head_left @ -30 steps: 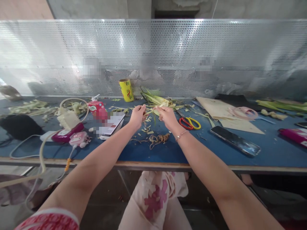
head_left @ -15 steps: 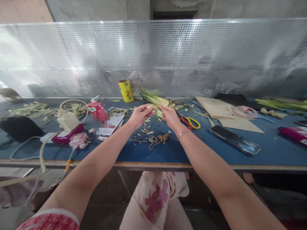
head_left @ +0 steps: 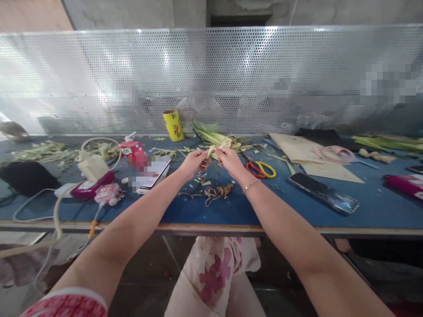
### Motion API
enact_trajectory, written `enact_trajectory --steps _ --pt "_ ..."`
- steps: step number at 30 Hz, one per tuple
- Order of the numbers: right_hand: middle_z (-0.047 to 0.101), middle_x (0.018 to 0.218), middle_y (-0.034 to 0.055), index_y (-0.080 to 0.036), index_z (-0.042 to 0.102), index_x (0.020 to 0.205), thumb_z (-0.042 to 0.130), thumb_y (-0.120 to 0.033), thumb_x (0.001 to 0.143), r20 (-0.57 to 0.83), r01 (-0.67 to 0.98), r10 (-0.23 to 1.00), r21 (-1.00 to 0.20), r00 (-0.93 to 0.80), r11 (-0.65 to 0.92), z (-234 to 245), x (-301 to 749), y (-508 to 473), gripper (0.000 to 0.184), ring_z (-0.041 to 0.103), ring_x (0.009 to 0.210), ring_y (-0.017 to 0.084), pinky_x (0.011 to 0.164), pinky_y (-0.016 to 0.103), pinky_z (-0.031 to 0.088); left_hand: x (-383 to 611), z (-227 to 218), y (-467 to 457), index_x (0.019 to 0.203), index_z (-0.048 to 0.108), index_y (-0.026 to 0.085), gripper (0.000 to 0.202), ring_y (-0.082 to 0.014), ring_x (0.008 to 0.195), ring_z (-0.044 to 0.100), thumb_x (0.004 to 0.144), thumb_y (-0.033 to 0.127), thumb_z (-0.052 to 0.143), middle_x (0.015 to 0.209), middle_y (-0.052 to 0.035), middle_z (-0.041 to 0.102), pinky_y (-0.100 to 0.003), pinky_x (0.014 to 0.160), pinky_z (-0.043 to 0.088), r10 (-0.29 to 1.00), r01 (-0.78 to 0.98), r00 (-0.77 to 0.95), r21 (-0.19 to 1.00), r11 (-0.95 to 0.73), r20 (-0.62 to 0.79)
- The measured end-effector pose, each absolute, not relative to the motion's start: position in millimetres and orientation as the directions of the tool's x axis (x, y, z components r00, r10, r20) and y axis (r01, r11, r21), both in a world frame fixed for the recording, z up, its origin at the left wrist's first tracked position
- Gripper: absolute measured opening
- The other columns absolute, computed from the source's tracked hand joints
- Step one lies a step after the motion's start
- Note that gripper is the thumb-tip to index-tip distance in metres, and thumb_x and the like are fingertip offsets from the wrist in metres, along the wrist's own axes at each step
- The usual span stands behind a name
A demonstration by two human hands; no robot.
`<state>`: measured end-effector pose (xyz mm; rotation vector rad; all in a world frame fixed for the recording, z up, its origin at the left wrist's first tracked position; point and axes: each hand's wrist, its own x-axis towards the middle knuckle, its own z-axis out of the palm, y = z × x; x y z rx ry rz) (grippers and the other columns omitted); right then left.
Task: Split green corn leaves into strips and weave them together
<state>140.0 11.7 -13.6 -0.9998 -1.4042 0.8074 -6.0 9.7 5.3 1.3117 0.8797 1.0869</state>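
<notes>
Over the middle of the blue table my left hand [head_left: 194, 163] and my right hand [head_left: 230, 163] are close together. Both pinch a pale green leaf strip [head_left: 210, 152], which is small and partly covered by the fingers. Just behind them lies a bunch of long green leaves [head_left: 209, 134] with pale ends. Scissors [head_left: 264, 169] with one red and one yellow handle rest to the right of my right hand. Below the hands sits a loose tangle of brown twine [head_left: 220, 192], with small leaf scraps [head_left: 202, 179] around it.
A yellow cardboard tube [head_left: 173, 126] stands at the back, near a perforated metal screen [head_left: 231, 66]. Left are a red drink carton [head_left: 132, 152], a phone [head_left: 155, 172] and a power strip with cables [head_left: 92, 184]. Right are brown paper [head_left: 294, 149] and another phone [head_left: 324, 192].
My hands have come closer together and slightly lower. The pale strip now shows between both sets of fingertips.
</notes>
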Motion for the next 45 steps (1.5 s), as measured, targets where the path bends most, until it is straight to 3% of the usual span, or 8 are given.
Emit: enact_trajectory --steps 4,7,11,15,22,29,34,45 --pt "0.046 0.051 -0.0044 -0.019 0.049 0.06 0.056 -0.042 0.078 0.446 0.166 0.889 -0.874 -0.1 0.457 -15.7 137.5 12.1 0.03 0.042 0.046 0.008 0.049 0.023 0.034 -6.9 8.2 7.8 0.069 0.05 0.016 0.025 -0.0069 0.044 0.052 0.075 0.034 0.066 0.065 -0.0012 0.062 -0.02 0.045 0.042 0.964 -0.061 0.256 0.996 -0.057 0.071" --pt "0.052 0.06 -0.0043 -0.02 0.056 0.079 0.058 -0.03 0.075 0.425 0.135 0.884 -0.881 -0.193 0.453 -15.2 136.3 10.2 0.012 0.049 0.053 0.009 0.053 0.023 0.039 -7.3 7.3 8.2 0.069 0.049 0.017 0.025 -0.0073 0.043 0.051 0.077 0.035 0.064 0.065 -0.0008 0.062 -0.021 0.045 0.043 0.97 -0.03 0.238 0.998 -0.046 0.052" --pt "0.056 0.067 -0.0048 -0.018 0.047 0.118 0.055 -0.016 0.07 0.379 0.086 0.911 -0.914 -0.164 0.396 -11.7 136.6 6.2 0.049 0.054 0.057 0.011 0.056 0.025 0.043 -7.4 3.1 12.3 0.07 0.053 0.015 0.022 -0.007 0.041 0.049 0.077 0.033 0.064 0.063 -0.0007 0.06 -0.022 0.044 0.043 0.981 0.009 0.193 1.0 -0.021 0.019" --pt "0.057 0.066 -0.0052 -0.019 0.039 0.13 0.056 -0.015 0.071 0.437 0.2 0.897 -0.875 -0.069 0.441 -10.6 140.0 5.2 0.062 0.055 0.056 0.012 0.06 0.027 0.045 -8.3 0.8 16.2 0.064 0.052 0.015 0.023 -0.0069 0.039 0.046 0.078 0.03 0.062 0.057 0.0011 0.054 -0.022 0.043 0.042 0.991 0.051 0.129 0.998 -0.027 0.02" --pt "0.065 0.08 0.0037 -0.021 0.066 0.091 0.057 -0.018 0.079 0.693 0.544 0.691 -0.506 -0.206 0.669 -4.0 143.8 -2.4 0.015 0.058 0.072 0.016 0.074 0.032 0.045 -8.9 1.6 15.0 0.057 0.049 0.015 0.027 -0.0067 0.037 0.044 0.076 0.027 0.064 0.052 0.0019 0.051 -0.022 0.042 0.039 0.992 0.116 0.122 0.992 -0.054 0.04" --pt "0.063 0.096 0.0067 -0.022 0.069 0.078 0.055 -0.021 0.084 0.754 0.561 0.506 -0.224 -0.418 0.797 -1.0 145.5 -2.2 0.015 0.054 0.097 0.021 0.091 0.038 0.04 -10.0 0.7 14.0 0.052 0.049 0.016 0.024 -0.0086 0.034 0.044 0.072 0.018 0.063 0.037 0.0035 0.046 -0.02 0.04 0.032 0.981 0.334 0.142 0.926 -0.175 0.134" --pt "0.063 0.085 0.0051 -0.02 0.065 0.08 0.051 -0.019 0.085 0.692 0.554 0.615 -0.364 -0.378 0.749 -4.6 143.9 2.0 0.015 0.057 0.083 0.017 0.08 0.033 0.043 -11.2 -4.1 16.3 0.055 0.053 0.016 0.016 -0.0091 0.037 0.046 0.068 0.014 0.061 0.038 0.0031 0.05 -0.02 0.044 0.033 0.94 0.364 0.22 0.872 -0.326 0.259" --pt "0.064 0.076 0.0036 -0.019 0.064 0.074 0.057 -0.019 0.076 0.682 0.503 0.724 -0.592 -0.104 0.629 -6.1 143.5 6.6 0.008 0.056 0.074 0.016 0.074 0.031 0.045 -7.8 -1.2 13.4 0.062 0.062 0.014 0.012 -0.0083 0.046 0.048 0.07 0.024 0.061 0.049 0.0008 0.053 -0.02 0.048 0.036 0.914 0.193 0.297 0.92 -0.34 0.275"
